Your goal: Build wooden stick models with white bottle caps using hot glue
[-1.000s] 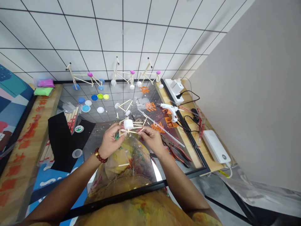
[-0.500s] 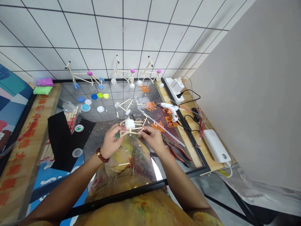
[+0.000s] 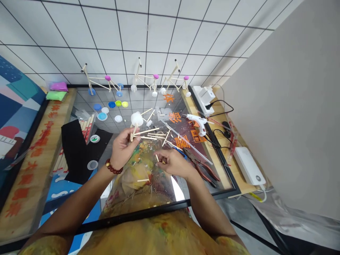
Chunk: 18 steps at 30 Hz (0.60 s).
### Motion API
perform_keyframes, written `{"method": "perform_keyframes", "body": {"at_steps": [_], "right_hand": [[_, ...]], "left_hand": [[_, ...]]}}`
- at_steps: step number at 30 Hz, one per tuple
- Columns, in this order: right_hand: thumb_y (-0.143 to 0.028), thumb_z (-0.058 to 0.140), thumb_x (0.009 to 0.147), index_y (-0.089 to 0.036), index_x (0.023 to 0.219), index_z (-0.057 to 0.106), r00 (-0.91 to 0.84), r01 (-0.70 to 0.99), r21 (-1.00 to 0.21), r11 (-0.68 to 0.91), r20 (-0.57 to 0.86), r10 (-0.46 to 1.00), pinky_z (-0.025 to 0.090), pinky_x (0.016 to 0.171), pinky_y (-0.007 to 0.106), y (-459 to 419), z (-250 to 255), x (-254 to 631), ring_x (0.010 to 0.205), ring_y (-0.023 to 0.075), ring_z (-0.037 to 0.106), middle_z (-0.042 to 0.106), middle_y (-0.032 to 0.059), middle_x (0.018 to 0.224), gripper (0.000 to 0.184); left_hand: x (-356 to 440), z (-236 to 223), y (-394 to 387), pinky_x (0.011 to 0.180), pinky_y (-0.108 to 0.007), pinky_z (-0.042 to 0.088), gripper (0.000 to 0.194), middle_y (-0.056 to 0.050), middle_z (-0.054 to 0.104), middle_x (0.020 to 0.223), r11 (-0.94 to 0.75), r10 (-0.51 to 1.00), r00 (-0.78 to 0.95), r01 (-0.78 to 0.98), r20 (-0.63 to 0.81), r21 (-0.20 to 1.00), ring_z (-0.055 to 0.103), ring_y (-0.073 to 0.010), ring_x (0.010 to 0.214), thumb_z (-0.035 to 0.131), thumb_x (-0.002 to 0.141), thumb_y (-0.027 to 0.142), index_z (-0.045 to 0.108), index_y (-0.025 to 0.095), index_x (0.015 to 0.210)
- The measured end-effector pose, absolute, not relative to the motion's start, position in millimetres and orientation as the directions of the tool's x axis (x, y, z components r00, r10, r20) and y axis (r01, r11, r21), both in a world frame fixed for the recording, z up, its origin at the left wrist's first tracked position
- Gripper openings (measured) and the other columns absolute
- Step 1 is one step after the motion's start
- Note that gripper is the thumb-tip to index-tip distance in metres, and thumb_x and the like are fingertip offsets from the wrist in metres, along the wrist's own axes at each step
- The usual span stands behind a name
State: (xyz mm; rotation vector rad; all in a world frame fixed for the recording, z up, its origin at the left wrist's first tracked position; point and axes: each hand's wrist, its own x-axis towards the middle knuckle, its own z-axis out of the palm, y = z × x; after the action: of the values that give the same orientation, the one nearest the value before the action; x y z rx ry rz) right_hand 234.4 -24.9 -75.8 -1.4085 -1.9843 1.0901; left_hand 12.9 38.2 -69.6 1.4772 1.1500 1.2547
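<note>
One stick frame (image 3: 135,129) bearing a white disc (image 3: 137,119) is held over the glass tabletop (image 3: 162,196) by the left hand (image 3: 122,148), thumb and fingers gripping one corner. The right hand (image 3: 174,162), also at the frame half a second earlier, is now apart from it, fingertips pinching a short stick (image 3: 157,158). The disc has tipped away from the person. Judged thus, the left hand alone steadies the assembly, and the short piece is unattached.

A power strip (image 3: 200,101) and a white oblong box (image 3: 249,165) lie near a grey wall (image 3: 297,106)
</note>
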Motion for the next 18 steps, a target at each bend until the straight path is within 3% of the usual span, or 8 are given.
{"method": "perform_keyframes", "body": {"at_steps": [4,7,10,14,18], "right_hand": [[-0.021,0.072,0.079,-0.023,0.114,0.071,-0.473,0.680,-0.629,0.377,0.015,0.881,0.041,0.064,0.028,-30,-65,225,0.069,0.0182,0.061,0.070,0.0040,0.083,0.035],[-0.033,0.075,0.083,-0.024,0.109,0.072,-0.569,0.623,-0.605,0.497,0.085,0.818,0.043,0.069,0.029,-33,-60,216,0.079,0.0196,0.063,0.070,0.0063,0.093,0.028],[-0.042,0.074,0.084,-0.022,0.094,0.073,-0.694,0.562,-0.578,0.592,0.060,0.718,0.042,0.071,0.029,-36,-60,205,0.079,0.0184,0.061,0.069,0.0038,0.086,0.022],[-0.025,0.065,0.091,-0.020,0.081,0.069,-0.747,0.575,-0.500,0.647,0.000,0.665,0.041,0.072,0.028,-39,-61,196,0.080,0.0167,0.060,0.067,0.0026,0.083,0.011],[-0.018,0.059,0.092,-0.019,0.090,0.067,-0.651,0.599,-0.562,0.570,0.071,0.755,0.043,0.075,0.028,-35,-64,205,0.081,0.0172,0.061,0.068,0.0041,0.087,0.008]], "left_hand": [[14,-66,38,0.068,-0.026,0.053,0.041,-0.004,0.069,0.094,-0.196,0.978,0.085,0.039,0.192,0.980,0.061,-0.0139,0.075,0.070,0.085,0.036,0.066,0.021,0.122],[15,-66,38,0.068,-0.025,0.052,0.036,-0.003,0.068,0.091,-0.172,0.980,0.105,0.025,0.168,0.985,0.060,-0.0127,0.073,0.070,0.085,0.036,0.068,0.020,0.118],[14,-66,39,0.068,-0.023,0.050,0.029,-0.002,0.068,0.088,-0.140,0.982,0.131,0.043,0.133,0.989,0.058,-0.0117,0.071,0.070,0.085,0.036,0.072,0.019,0.108],[11,-65,40,0.068,-0.023,0.049,0.027,-0.002,0.068,0.088,-0.126,0.982,0.151,0.077,0.114,0.989,0.058,-0.0121,0.072,0.069,0.085,0.037,0.072,0.019,0.106],[9,-62,41,0.072,-0.024,0.050,0.028,-0.004,0.071,0.092,-0.116,0.978,0.189,0.126,0.091,0.985,0.064,-0.0147,0.079,0.069,0.085,0.036,0.072,0.019,0.107]]}}
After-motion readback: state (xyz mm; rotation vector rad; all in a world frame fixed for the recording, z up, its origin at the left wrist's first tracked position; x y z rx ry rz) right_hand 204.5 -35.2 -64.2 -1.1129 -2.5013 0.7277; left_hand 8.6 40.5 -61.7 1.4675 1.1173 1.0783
